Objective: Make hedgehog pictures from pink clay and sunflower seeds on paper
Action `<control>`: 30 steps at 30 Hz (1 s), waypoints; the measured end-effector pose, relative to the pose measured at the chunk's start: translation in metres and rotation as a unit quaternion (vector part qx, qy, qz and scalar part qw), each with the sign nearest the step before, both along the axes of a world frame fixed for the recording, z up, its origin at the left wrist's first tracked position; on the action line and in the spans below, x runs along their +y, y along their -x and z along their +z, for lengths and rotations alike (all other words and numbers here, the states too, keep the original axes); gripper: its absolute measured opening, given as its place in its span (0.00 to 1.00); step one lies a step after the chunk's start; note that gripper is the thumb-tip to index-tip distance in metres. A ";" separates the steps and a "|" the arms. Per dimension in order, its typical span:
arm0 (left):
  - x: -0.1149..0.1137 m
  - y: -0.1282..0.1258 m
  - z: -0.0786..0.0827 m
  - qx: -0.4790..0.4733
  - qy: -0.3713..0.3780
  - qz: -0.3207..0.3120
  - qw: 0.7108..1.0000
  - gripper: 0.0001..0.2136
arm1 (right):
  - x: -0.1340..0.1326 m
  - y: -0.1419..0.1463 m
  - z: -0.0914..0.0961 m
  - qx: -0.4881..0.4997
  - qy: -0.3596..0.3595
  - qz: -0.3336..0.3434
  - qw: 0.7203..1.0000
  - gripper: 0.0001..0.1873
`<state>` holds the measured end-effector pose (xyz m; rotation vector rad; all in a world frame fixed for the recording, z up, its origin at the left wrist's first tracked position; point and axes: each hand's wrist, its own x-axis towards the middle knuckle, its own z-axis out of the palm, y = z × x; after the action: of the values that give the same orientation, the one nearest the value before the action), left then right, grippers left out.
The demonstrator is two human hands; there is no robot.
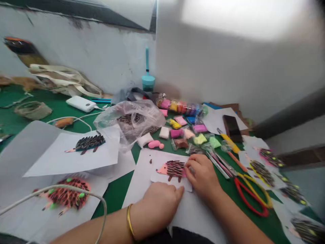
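A hedgehog picture (175,169) of pink clay, with rows of dark seed-like spines and brown feet, lies on a small white card (186,186). My right hand (203,174) is at the hedgehog's right end, fingertips closed together against the pink clay; whatever is between them is hidden. Below the card's lower edge rests my left hand (162,203), its fingers curled in and mostly out of sight. Under both lies a larger white sheet (142,173) with a few dark bits near its top.
Behind the sheet are clay packets (177,133) and a plastic bag (132,118) of dark seeds. Scissors (254,193), a yellow cutter (230,142) and a phone (232,128) lie right. More hedgehog pictures (90,142) flank both sides. A white cable (76,188) crosses the left foreground.
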<state>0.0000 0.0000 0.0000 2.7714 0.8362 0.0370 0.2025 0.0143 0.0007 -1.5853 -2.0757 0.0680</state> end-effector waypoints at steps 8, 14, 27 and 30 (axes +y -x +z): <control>-0.004 -0.002 0.001 0.006 -0.013 0.006 1.000 0.14 | 0.001 0.003 -0.001 -0.012 0.004 -0.004 1.000 0.04; -0.004 -0.001 -0.001 -0.005 -0.023 0.007 1.000 0.13 | 0.002 0.003 0.000 -0.017 0.001 -0.001 1.000 0.05; -0.004 -0.003 0.001 0.005 -0.015 0.011 1.000 0.13 | 0.001 0.003 0.000 -0.019 0.005 -0.001 1.000 0.04; -0.004 -0.003 0.000 0.009 -0.013 0.008 1.000 0.13 | 0.002 0.003 -0.001 -0.021 0.006 -0.001 1.000 0.04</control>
<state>0.0032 -0.0044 0.0003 2.7933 0.8685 0.0251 0.1999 0.0158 0.0001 -1.6095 -2.1091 0.0476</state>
